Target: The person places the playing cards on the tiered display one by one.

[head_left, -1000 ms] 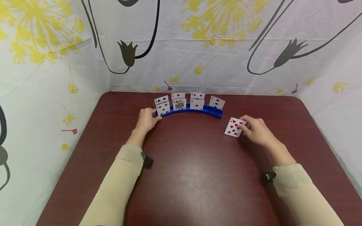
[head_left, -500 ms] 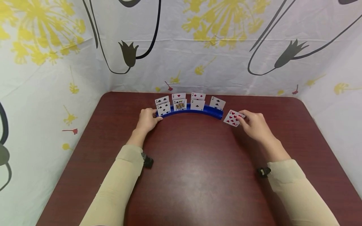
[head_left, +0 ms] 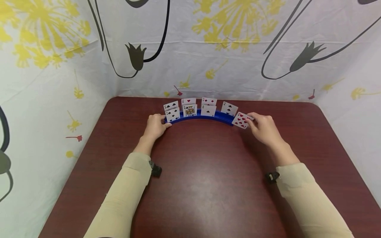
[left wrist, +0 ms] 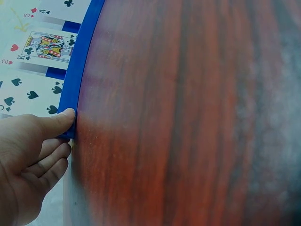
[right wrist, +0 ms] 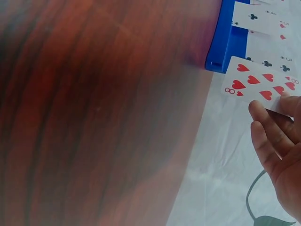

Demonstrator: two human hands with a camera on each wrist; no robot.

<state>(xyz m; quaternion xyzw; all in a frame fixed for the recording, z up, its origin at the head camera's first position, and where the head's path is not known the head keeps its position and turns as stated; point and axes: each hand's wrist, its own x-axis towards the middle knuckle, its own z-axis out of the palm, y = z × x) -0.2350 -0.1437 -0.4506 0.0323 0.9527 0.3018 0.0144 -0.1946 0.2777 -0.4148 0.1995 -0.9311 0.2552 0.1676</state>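
A curved blue card holder [head_left: 190, 118] stands on the table with several playing cards upright in it. My left hand [head_left: 155, 127] grips its left end, the thumb [left wrist: 63, 120] on the front edge. In the right hand [head_left: 266, 128] an eight of hearts [right wrist: 257, 81] is pinched at one edge between thumb and fingers, face towards me. That card is tilted and overlaps the holder's right end in the head view. In the front row are a spade card [left wrist: 30, 95], a king of clubs [left wrist: 49, 47] and an ace of clubs [head_left: 208, 110]; a three of clubs [head_left: 229, 108] stands at right.
Behind the front cards, a two of hearts [head_left: 189, 101] and a five of diamonds [head_left: 209, 100] rise in the back row, with a club card [head_left: 171, 105] at left. A patterned white cloth [head_left: 190, 66] hangs behind the dark wooden table [head_left: 196, 181].
My right hand has carried the eight of hearts up and left, from the table's right side to the holder's right end. The left hand has kept its grip in place.
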